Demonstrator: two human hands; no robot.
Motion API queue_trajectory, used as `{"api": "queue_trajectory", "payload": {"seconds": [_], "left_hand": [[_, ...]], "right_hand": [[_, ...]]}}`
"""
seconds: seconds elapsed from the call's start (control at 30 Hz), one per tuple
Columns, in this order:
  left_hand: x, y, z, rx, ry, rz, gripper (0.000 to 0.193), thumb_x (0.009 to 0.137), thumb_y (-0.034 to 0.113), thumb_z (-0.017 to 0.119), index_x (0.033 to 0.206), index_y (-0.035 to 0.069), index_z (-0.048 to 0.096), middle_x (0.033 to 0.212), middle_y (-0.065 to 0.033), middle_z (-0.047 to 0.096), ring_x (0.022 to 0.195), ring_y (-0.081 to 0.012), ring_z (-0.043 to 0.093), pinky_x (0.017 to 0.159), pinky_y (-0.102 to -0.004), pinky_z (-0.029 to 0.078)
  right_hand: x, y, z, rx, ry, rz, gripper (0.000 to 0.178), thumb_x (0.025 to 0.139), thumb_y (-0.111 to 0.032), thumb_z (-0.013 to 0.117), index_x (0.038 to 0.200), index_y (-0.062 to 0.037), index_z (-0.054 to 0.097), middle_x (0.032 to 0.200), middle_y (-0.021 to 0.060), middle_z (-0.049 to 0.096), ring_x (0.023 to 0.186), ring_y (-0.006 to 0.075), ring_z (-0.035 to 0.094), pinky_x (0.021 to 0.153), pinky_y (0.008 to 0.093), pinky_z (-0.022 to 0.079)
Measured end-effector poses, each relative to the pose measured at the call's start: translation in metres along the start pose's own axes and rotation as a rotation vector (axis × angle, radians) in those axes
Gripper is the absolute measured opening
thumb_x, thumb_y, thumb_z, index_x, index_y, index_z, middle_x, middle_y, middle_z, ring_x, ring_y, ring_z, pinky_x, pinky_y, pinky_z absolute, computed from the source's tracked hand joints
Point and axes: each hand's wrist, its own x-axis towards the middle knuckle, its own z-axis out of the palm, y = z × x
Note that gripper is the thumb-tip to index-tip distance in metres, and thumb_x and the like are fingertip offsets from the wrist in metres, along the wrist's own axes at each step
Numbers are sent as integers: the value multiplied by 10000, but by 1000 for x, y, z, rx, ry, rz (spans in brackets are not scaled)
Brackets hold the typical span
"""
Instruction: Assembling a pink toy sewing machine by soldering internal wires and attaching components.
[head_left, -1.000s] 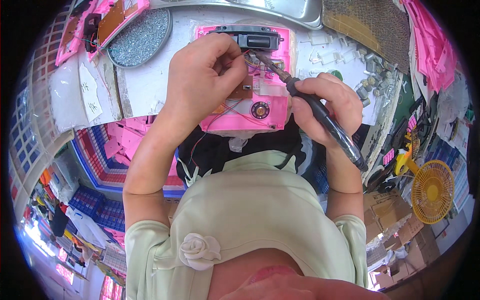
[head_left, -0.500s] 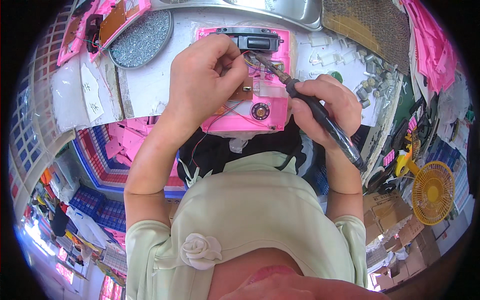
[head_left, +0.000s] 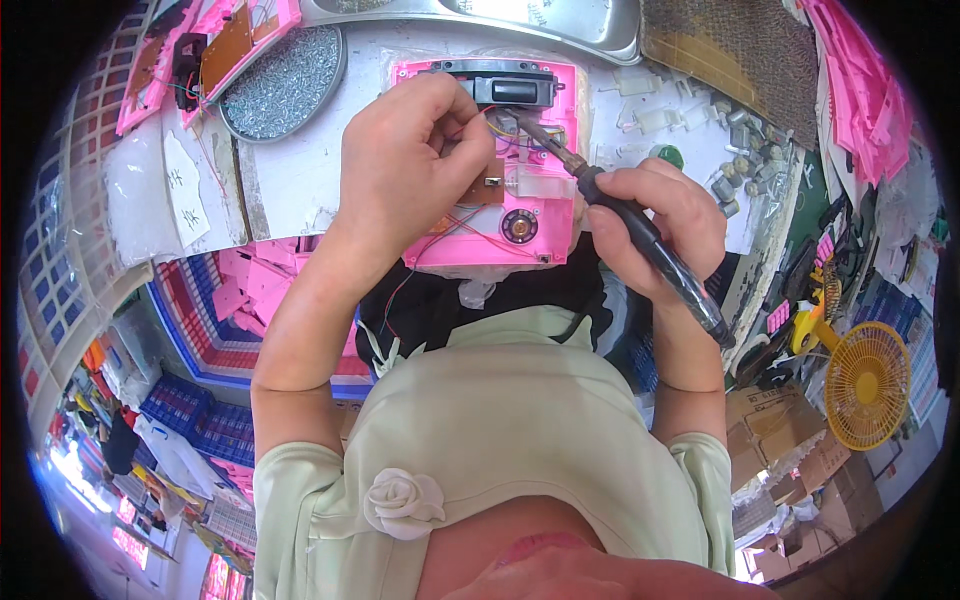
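A pink plastic housing (head_left: 480,248) lies in front of me, with a black part (head_left: 515,92) along its far edge. Inside it are thin coloured wires, a brown circuit board (head_left: 487,190), a clear plastic piece (head_left: 543,183) and a small round speaker (head_left: 519,226). My right hand (head_left: 668,215) grips a soldering iron (head_left: 640,230) by its dark handle. The iron's metal tip reaches into the housing just below the black part. Over the housing's left side, my left hand (head_left: 420,145) is pinched on a thin wire close to that tip; the fingers partly hide it.
A round tray of small screws (head_left: 285,85) stands at the far left beside pink parts with brown boards (head_left: 225,50). Clear plastic pieces (head_left: 655,120) and small metal parts (head_left: 740,150) lie to the right. A metal tray (head_left: 560,18) sits behind; a yellow fan (head_left: 867,386) is far right.
The soldering iron and my right hand have shifted very slightly, the iron's tip staying by the black part. My left hand keeps its pinch in nearly the same place.
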Motion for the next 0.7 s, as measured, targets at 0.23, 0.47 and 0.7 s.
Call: {"api": "queue_trajectory", "payload": {"seconds": [0.23, 0.47, 0.7], "left_hand": [[-1, 1, 1, -3, 23, -10, 119, 796, 49, 730, 758, 36, 618, 660, -58, 608, 524, -155, 564, 515, -301, 457], [-1, 1, 3, 21, 48, 17, 111, 792, 54, 737, 772, 38, 629, 658, -52, 628, 531, -156, 577, 517, -300, 461], [-2, 0, 4, 51, 74, 8, 104, 785, 65, 752, 782, 51, 649, 641, -41, 627, 520, -158, 570, 516, -302, 457]], "right_hand": [[1, -1, 0, -2, -6, -9, 323, 716, -25, 812, 1015, -37, 691, 726, 54, 672, 522, 199, 564, 491, 303, 435], [0, 4, 3, 23, 25, -35, 319, 697, -5, 806, 995, -29, 697, 705, 56, 665, 516, 196, 564, 492, 305, 441], [0, 8, 7, 39, 21, -35, 315, 696, -2, 810, 987, -34, 693, 702, 49, 664, 516, 191, 564, 489, 303, 441]]}}
